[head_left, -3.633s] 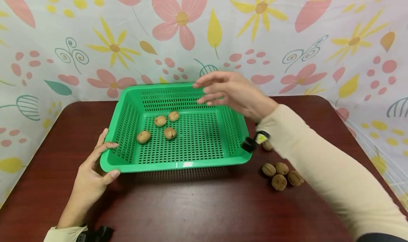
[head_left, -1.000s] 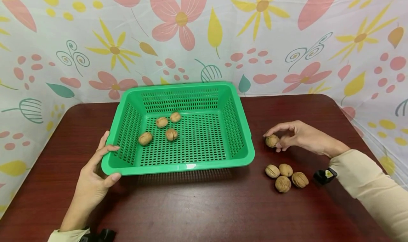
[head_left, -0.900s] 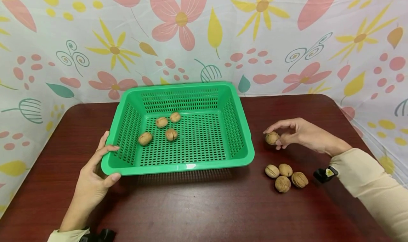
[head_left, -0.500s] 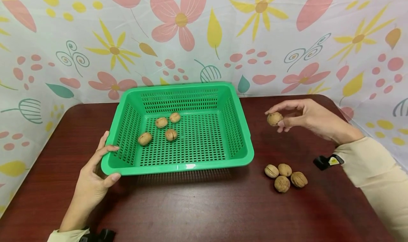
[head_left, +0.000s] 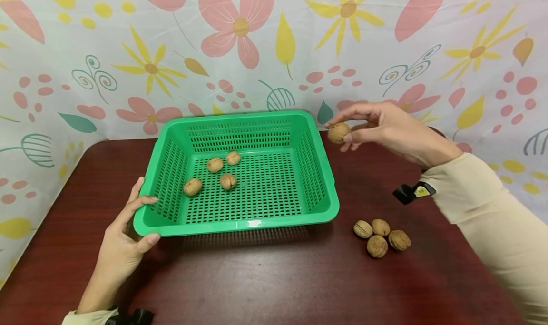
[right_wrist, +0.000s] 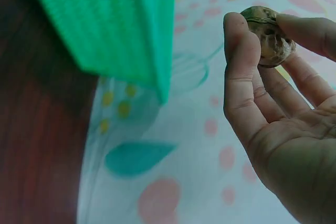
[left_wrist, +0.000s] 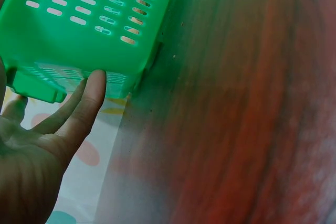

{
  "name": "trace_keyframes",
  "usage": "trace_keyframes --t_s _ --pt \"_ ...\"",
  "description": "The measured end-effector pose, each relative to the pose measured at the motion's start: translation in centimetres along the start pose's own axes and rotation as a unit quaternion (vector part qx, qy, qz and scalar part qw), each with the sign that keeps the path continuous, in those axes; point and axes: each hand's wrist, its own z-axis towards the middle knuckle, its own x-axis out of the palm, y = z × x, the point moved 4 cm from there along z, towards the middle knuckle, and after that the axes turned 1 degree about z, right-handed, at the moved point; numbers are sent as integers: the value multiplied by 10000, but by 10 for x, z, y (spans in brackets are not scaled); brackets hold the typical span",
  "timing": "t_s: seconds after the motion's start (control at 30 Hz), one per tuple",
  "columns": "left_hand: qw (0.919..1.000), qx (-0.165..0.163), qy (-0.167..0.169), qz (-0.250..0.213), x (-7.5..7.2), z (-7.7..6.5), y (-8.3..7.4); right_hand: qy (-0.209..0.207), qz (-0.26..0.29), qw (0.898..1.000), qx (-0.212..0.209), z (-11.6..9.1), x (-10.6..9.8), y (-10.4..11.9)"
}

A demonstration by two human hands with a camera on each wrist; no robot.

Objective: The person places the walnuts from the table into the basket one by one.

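In the head view a green plastic basket (head_left: 239, 226) with slotted walls has several walnuts (head_left: 228, 181) on the left part of its floor. My left hand (head_left: 122, 249) grips the basket's near left corner, thumb on the front rim and fingers over the left rim. Between thumb and fingertips, my right hand (head_left: 391, 130) pinches a walnut (head_left: 339, 132) in the air just outside the basket's far right corner. The right wrist view shows this walnut (right_wrist: 269, 38) held at the fingertips, apart from the basket wall (right_wrist: 121, 35).
Several more walnuts (head_left: 377, 246) lie grouped on the dark red wooden table (head_left: 257, 282), right of the basket's near right corner. A flower-print cloth (head_left: 274, 44) hangs right behind the table's far edge.
My right hand, over the basket 3.6 seconds ago, has since pinched a walnut off the table at the right, raised it and carried it left toward the basket. My left hand stays on the corner.
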Motion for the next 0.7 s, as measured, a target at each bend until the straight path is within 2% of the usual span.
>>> trace_keyframes --t_s 0.2,0.37,0.5,0.7 --pt "10000 9 11 -35 0 -1 1 249 449 9985 -166 30 28 33" --pt "10000 -15 -10 -14 0 -2 1 740 598 9943 -475 54 55 52" --pt "10000 -8 -10 12 0 -2 -1 1066 766 9890 -680 70 73 60" --pt "10000 -18 -29 27 -1 -3 -2 1343 1143 9806 -854 95 93 61"
